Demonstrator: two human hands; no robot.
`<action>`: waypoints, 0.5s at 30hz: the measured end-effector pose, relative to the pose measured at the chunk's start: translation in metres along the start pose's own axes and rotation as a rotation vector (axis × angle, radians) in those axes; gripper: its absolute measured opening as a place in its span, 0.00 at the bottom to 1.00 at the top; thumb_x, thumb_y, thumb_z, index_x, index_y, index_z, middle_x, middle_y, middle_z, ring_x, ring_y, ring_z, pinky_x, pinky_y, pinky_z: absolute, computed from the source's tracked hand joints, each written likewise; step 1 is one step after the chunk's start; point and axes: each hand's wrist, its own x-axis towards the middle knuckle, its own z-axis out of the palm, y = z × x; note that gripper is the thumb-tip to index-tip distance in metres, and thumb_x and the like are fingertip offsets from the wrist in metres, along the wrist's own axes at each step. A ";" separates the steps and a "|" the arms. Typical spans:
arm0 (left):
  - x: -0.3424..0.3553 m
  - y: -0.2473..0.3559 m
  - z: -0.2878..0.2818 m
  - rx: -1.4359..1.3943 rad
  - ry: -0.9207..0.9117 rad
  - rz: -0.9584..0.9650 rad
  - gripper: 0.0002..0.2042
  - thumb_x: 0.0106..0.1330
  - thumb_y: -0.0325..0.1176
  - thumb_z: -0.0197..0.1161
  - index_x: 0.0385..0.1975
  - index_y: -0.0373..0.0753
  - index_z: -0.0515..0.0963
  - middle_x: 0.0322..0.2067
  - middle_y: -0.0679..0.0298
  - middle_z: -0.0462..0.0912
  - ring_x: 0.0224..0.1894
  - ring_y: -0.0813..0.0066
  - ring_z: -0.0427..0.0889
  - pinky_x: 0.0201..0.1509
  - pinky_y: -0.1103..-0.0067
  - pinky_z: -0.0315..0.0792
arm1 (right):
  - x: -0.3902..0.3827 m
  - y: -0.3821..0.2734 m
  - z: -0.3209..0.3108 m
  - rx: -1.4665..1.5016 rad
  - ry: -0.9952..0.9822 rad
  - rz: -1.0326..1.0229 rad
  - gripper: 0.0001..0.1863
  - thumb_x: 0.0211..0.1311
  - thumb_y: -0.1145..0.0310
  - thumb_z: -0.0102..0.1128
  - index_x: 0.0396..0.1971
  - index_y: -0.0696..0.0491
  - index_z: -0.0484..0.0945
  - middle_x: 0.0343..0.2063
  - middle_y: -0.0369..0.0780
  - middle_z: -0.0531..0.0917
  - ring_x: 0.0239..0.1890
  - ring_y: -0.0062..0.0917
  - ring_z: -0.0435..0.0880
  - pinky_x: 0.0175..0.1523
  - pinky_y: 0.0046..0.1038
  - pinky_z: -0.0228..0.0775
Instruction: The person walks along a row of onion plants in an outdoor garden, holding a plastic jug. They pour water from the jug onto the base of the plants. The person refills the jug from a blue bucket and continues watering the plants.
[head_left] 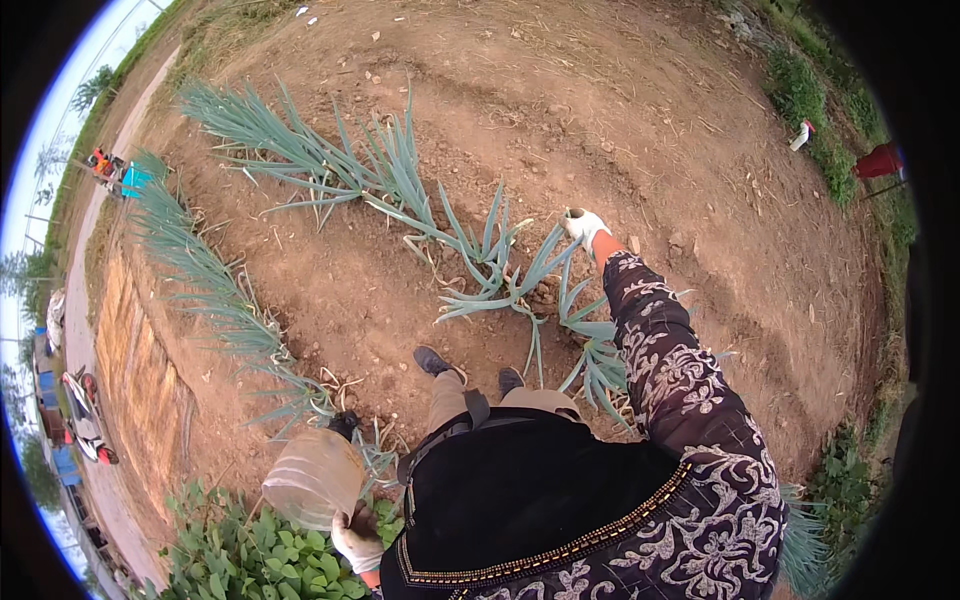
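My left hand (356,540), in a pale glove, grips a translucent plastic container (312,472) at the lower left. My right hand (583,227), in a white glove, reaches out over the upper end of a green onion plant (515,285) in the middle row. Its fingers are curled together; what they hold is too small to make out. Blue-green onion leaves spread below and left of that hand, with some pale, dry stalks among them.
A second onion row (210,270) runs along the left. Bare soil (680,170) surrounds the rows. Leafy plants (290,560) grow at the bottom. Parked two-wheelers (85,415) and a turquoise container (135,180) stand by the left path. A red container (878,162) is at far right.
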 end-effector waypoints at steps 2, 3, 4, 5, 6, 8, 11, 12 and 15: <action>0.010 0.015 0.026 0.049 0.094 -0.015 0.10 0.61 0.37 0.45 0.33 0.40 0.70 0.22 0.65 0.71 0.19 0.77 0.65 0.22 0.82 0.59 | 0.002 0.006 0.015 0.097 0.057 0.078 0.19 0.54 0.54 0.50 0.40 0.50 0.78 0.35 0.46 0.81 0.39 0.37 0.79 0.42 0.30 0.69; 0.026 0.020 0.017 0.039 0.008 -0.020 0.10 0.61 0.38 0.45 0.33 0.40 0.70 0.23 0.63 0.73 0.19 0.77 0.65 0.24 0.82 0.60 | -0.005 0.004 0.020 0.176 0.032 0.117 0.18 0.55 0.56 0.51 0.38 0.52 0.79 0.32 0.43 0.81 0.36 0.32 0.79 0.39 0.28 0.69; 0.029 0.028 0.029 0.035 0.046 -0.010 0.11 0.61 0.38 0.45 0.33 0.40 0.71 0.25 0.62 0.74 0.19 0.76 0.66 0.24 0.81 0.61 | -0.014 -0.009 0.014 0.247 0.017 0.143 0.16 0.56 0.57 0.53 0.36 0.54 0.80 0.30 0.40 0.82 0.33 0.26 0.78 0.36 0.26 0.68; 0.032 0.035 0.041 0.032 0.084 0.001 0.11 0.61 0.39 0.45 0.33 0.39 0.71 0.26 0.61 0.75 0.19 0.76 0.66 0.25 0.81 0.61 | -0.017 -0.016 0.015 0.320 0.000 0.171 0.15 0.57 0.59 0.55 0.34 0.55 0.81 0.27 0.37 0.82 0.29 0.21 0.77 0.33 0.24 0.68; 0.043 0.042 0.046 0.028 0.023 0.003 0.11 0.61 0.39 0.46 0.34 0.39 0.71 0.26 0.60 0.75 0.19 0.76 0.67 0.26 0.80 0.62 | -0.017 -0.009 0.007 0.366 0.123 0.059 0.15 0.58 0.60 0.54 0.28 0.56 0.82 0.23 0.36 0.81 0.21 0.18 0.73 0.27 0.23 0.65; 0.061 0.054 0.050 0.009 -0.072 0.008 0.12 0.61 0.39 0.46 0.34 0.38 0.72 0.28 0.59 0.77 0.20 0.75 0.68 0.27 0.79 0.63 | -0.035 -0.045 -0.034 0.747 0.076 0.070 0.13 0.59 0.63 0.54 0.30 0.59 0.80 0.20 0.35 0.79 0.19 0.17 0.70 0.25 0.21 0.63; 0.062 0.069 0.083 0.093 0.017 0.057 0.13 0.60 0.40 0.47 0.35 0.37 0.72 0.28 0.59 0.76 0.22 0.73 0.70 0.29 0.77 0.64 | -0.035 -0.078 -0.078 0.653 0.024 -0.095 0.13 0.58 0.65 0.55 0.36 0.58 0.78 0.18 0.33 0.76 0.22 0.15 0.71 0.26 0.18 0.64; 0.069 0.073 0.081 0.095 -0.074 0.061 0.14 0.60 0.40 0.46 0.36 0.37 0.72 0.29 0.57 0.76 0.24 0.72 0.71 0.31 0.76 0.65 | -0.035 -0.087 -0.084 0.473 0.006 -0.264 0.16 0.56 0.66 0.57 0.43 0.56 0.75 0.25 0.34 0.77 0.25 0.16 0.72 0.29 0.17 0.66; 0.083 0.076 0.081 0.119 -0.035 0.058 0.14 0.61 0.40 0.46 0.37 0.37 0.72 0.30 0.57 0.76 0.23 0.72 0.70 0.30 0.77 0.65 | -0.018 -0.099 -0.053 -0.422 -0.002 -0.262 0.35 0.48 0.63 0.59 0.58 0.48 0.59 0.48 0.47 0.73 0.45 0.33 0.76 0.48 0.32 0.70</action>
